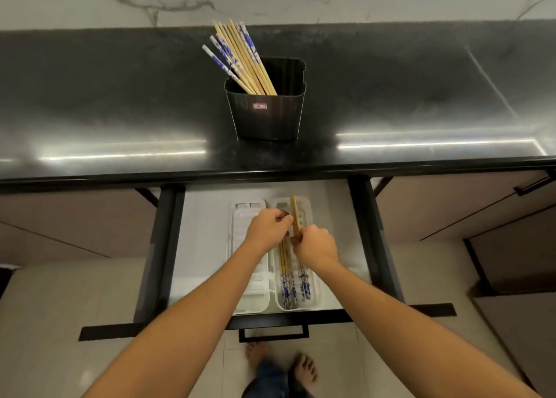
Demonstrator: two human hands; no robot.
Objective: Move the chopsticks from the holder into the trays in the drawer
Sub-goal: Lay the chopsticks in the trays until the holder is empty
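A small bundle (294, 217) of wooden chopsticks is held over the right tray (307, 208) in the open drawer (195, 232), its far end pointing toward the counter (120, 112). It is gripped near its lower end by the right hand (316, 247), whose fingers are curled round it. The left hand (269, 229) is set against its side with bent fingers, seemingly pinching it, though the contact itself is masked by the knuckles. More chopsticks (293, 289) are laid lengthwise in the right tray, blue-patterned ends nearest the person. None are seen in the left tray (248, 209). Many sticks (237, 57) lean in the black holder (266, 112) on the counter.

Such sticks are judged to be light, stiff and smooth, and likely to fan out or roll if taken loosely. A hold near the middle of the bundle, squeezed from both sides, is favoured. The number of sticks held cannot be counted, and parts of both trays are covered by the hands and forearms.
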